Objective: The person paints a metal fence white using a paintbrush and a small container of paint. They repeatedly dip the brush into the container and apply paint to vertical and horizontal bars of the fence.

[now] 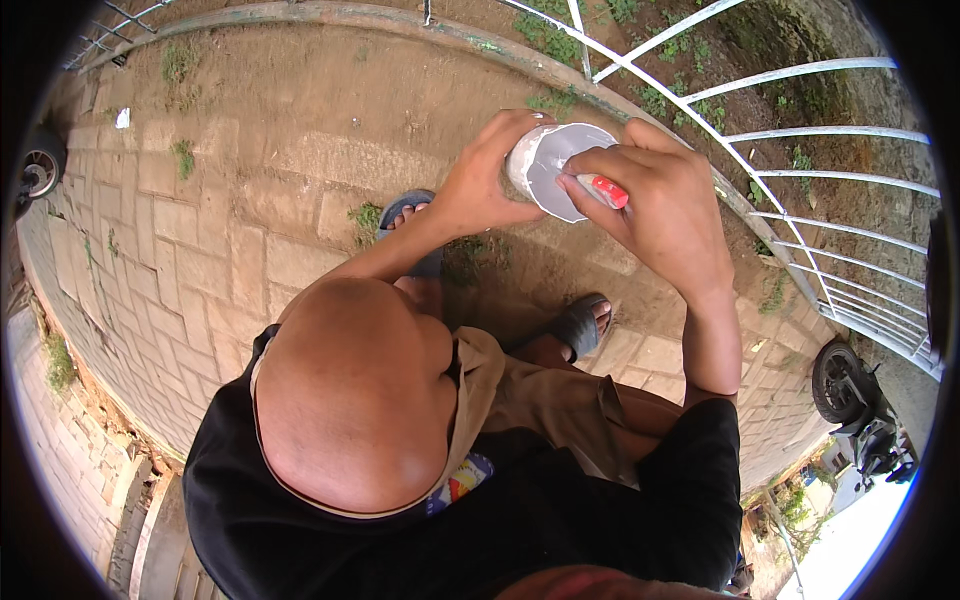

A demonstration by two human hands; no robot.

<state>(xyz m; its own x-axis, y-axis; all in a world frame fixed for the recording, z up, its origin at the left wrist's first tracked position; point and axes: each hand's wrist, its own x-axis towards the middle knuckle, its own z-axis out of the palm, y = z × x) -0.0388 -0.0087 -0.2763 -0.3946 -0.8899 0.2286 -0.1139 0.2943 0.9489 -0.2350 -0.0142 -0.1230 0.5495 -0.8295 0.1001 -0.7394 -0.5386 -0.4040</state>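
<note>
My left hand [485, 180] is wrapped round a round pale container [525, 165], tipped so that the grey contents inside show. My right hand [660, 205] is over its opening, fingers closed on a slim tool with a red handle [610, 190]; the tool's tip is down at the grey contents and mostly hidden by my fingers. Below my hands are my sandalled feet [585, 325] on dusty paving.
A white metal railing [807, 133] on a concrete kerb runs along the top and right, with weeds and soil behind it. A parked motorbike [870, 430] is at the right, a wheel [40, 175] at the far left. Paving [190, 250] spreads to the left.
</note>
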